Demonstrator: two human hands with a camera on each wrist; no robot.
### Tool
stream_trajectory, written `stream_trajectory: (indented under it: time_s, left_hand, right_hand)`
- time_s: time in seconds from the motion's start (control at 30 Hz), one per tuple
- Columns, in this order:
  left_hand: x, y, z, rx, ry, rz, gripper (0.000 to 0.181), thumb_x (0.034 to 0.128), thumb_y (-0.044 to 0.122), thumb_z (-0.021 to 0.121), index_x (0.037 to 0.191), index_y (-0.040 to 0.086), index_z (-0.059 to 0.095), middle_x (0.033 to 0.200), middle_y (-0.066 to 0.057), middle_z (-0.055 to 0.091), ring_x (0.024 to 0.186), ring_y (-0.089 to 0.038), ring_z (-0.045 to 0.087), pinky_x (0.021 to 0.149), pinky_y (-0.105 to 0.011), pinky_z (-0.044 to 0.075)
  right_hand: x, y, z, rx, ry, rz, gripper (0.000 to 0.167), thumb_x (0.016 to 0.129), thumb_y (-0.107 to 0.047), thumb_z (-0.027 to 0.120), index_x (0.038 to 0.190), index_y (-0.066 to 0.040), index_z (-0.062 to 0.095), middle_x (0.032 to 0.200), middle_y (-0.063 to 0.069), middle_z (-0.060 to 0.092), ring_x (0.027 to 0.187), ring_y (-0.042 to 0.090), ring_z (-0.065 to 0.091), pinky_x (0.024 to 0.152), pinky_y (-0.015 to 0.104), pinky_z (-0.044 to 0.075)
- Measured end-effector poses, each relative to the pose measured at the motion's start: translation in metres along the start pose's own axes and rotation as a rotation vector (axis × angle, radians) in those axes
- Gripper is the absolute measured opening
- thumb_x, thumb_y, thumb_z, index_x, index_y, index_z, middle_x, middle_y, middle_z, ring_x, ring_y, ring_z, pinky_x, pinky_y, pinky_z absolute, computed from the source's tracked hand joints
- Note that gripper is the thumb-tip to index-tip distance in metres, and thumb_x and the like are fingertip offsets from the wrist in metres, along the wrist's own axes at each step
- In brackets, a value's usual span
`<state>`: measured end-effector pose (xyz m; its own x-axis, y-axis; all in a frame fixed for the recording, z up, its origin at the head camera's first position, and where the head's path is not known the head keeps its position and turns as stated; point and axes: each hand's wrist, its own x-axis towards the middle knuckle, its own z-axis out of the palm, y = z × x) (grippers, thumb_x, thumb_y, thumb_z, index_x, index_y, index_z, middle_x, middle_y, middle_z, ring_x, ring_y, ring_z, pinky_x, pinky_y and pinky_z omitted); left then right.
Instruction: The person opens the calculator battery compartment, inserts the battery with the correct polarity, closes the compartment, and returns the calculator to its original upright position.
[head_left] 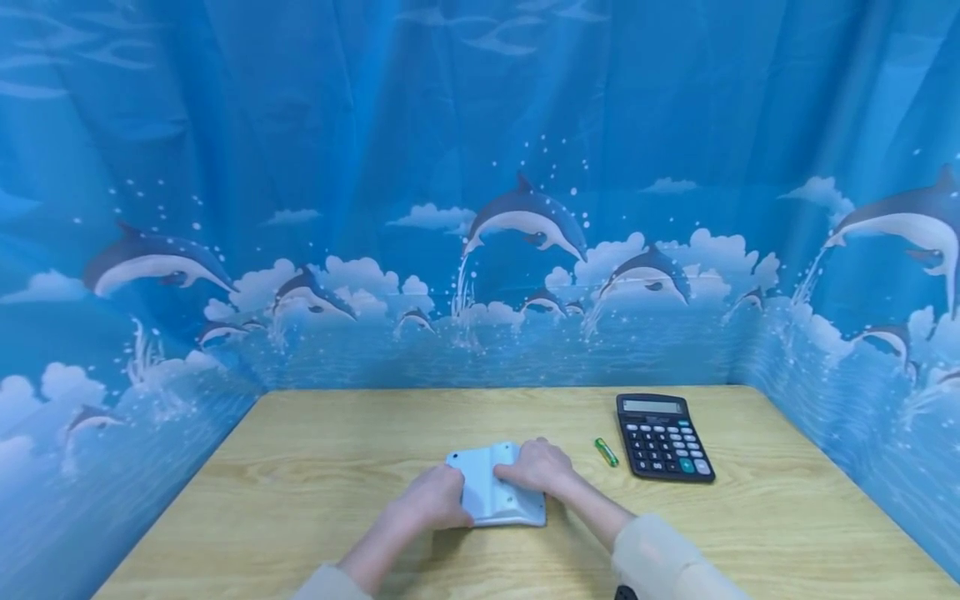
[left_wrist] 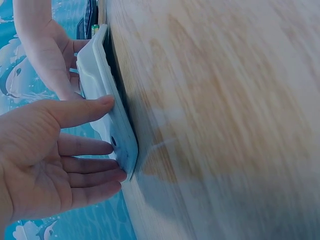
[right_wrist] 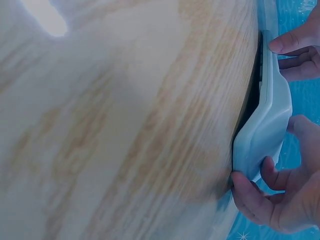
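Observation:
A pale blue plastic device (head_left: pixel 483 487), shaped like a desk calculator, lies with its screw-dotted back facing up at the middle of the table. My left hand (head_left: pixel 435 497) holds its left edge, and in the left wrist view the thumb and nearly straight fingers of this left hand (left_wrist: pixel 55 150) meet the casing's end. On the far right part, my right hand (head_left: pixel 538 467) grips the casing. In the right wrist view, the curled fingers and thumb of that right hand (right_wrist: pixel 285 192) pinch one corner. The underside is mostly hidden.
To the right lies a green battery (head_left: pixel 606 452), beside a black desk calculator (head_left: pixel 664 437) facing up. A wood-grain table (head_left: pixel 337 433) carries everything. A blue dolphin-print curtain (head_left: pixel 360 167) stands along the table's back and both sides.

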<state>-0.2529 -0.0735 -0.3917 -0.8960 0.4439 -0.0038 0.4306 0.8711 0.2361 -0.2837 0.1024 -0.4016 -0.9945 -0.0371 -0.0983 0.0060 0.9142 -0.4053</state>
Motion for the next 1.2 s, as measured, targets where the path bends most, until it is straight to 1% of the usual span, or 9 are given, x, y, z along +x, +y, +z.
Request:
stream_trajectory:
  time_s: [0.13,0.23,0.3,0.4,0.53,0.73,0.87,1.03,1.2]
  left_hand:
    - [0.0,0.0013,0.0002,0.003,-0.015,-0.003,0.03,0.0647,0.024,0.082,0.067,0.007,0.057,0.06,0.003,0.047,0.055,-0.011,0.042,0.052,-0.025,0.038]
    - [-0.0003,0.0015,0.0011,0.015,-0.014,-0.003,0.03,0.0646,0.024,0.082,0.066,0.008,0.056,0.06,0.003,0.046,0.054,-0.01,0.042,0.051,-0.024,0.038]
    - [-0.0005,0.0008,0.0023,0.015,-0.001,0.002,0.031,0.0639,0.024,0.082,0.065,0.009,0.055,0.059,0.003,0.046,0.054,-0.01,0.041,0.051,-0.025,0.038]
    - [-0.0003,0.0004,0.0036,0.011,-0.008,-0.005,0.03,0.0644,0.024,0.082,0.067,0.008,0.057,0.06,0.003,0.046,0.054,-0.01,0.042,0.052,-0.024,0.038]
    - [-0.0006,0.0008,0.0027,-0.003,-0.017,-0.012,0.03,0.0649,0.023,0.082,0.069,0.006,0.058,0.061,0.003,0.047,0.055,-0.01,0.042,0.052,-0.024,0.038]
    - [-0.0003,-0.0005,0.0016,-0.004,-0.009,0.01,0.029,0.0656,0.024,0.082,0.068,0.006,0.058,0.06,0.003,0.047,0.055,-0.01,0.042,0.052,-0.024,0.039]
    - [0.0004,-0.0007,0.0027,0.0,-0.009,0.007,0.029,0.065,0.023,0.082,0.068,0.007,0.058,0.061,0.003,0.047,0.055,-0.01,0.042,0.052,-0.024,0.038]
    - [0.0009,-0.0004,0.0022,0.002,-0.017,0.002,0.029,0.0654,0.024,0.082,0.068,0.008,0.057,0.061,0.003,0.047,0.055,-0.01,0.042,0.052,-0.024,0.038]
    - [0.0013,-0.0009,0.0022,-0.002,-0.019,0.006,0.028,0.0659,0.023,0.081,0.067,0.008,0.057,0.06,0.003,0.047,0.055,-0.01,0.042,0.051,-0.024,0.038]
  right_hand:
    - [-0.0005,-0.0004,0.0001,-0.003,0.007,-0.019,0.044,0.075,-0.048,0.064,0.067,-0.007,0.052,0.076,0.009,0.048,0.055,0.018,0.048,0.044,0.029,0.041]
    - [-0.001,-0.0006,-0.0002,-0.004,0.01,-0.028,0.043,0.075,-0.048,0.064,0.065,-0.008,0.051,0.072,0.008,0.049,0.053,0.017,0.049,0.043,0.028,0.041]
    - [-0.0012,-0.0006,-0.0005,-0.005,0.01,-0.029,0.043,0.075,-0.047,0.064,0.064,-0.009,0.05,0.069,0.007,0.049,0.051,0.017,0.049,0.042,0.028,0.041]
    - [-0.0016,-0.0006,-0.0002,-0.002,0.009,-0.025,0.043,0.075,-0.047,0.065,0.062,-0.009,0.049,0.066,0.006,0.05,0.05,0.016,0.049,0.042,0.027,0.042]
    - [-0.0017,-0.0008,0.0002,0.001,0.011,-0.029,0.042,0.075,-0.046,0.065,0.063,-0.009,0.049,0.066,0.007,0.049,0.049,0.016,0.049,0.041,0.027,0.042]
    - [-0.0009,-0.0014,0.0009,-0.007,0.022,-0.061,0.041,0.076,-0.046,0.064,0.06,-0.012,0.048,0.061,0.005,0.05,0.048,0.014,0.047,0.041,0.025,0.039]
    - [-0.0011,-0.002,0.0011,-0.007,0.011,-0.061,0.042,0.077,-0.046,0.064,0.058,-0.013,0.047,0.059,0.003,0.049,0.047,0.013,0.044,0.043,0.024,0.036]
    - [-0.001,-0.0027,0.0006,-0.01,0.007,-0.054,0.042,0.077,-0.046,0.064,0.058,-0.013,0.047,0.058,0.002,0.048,0.046,0.012,0.045,0.041,0.024,0.038]
    - [0.0003,-0.0032,0.0007,-0.017,0.01,-0.049,0.042,0.076,-0.046,0.064,0.059,-0.013,0.047,0.06,0.003,0.049,0.047,0.013,0.045,0.041,0.025,0.039]
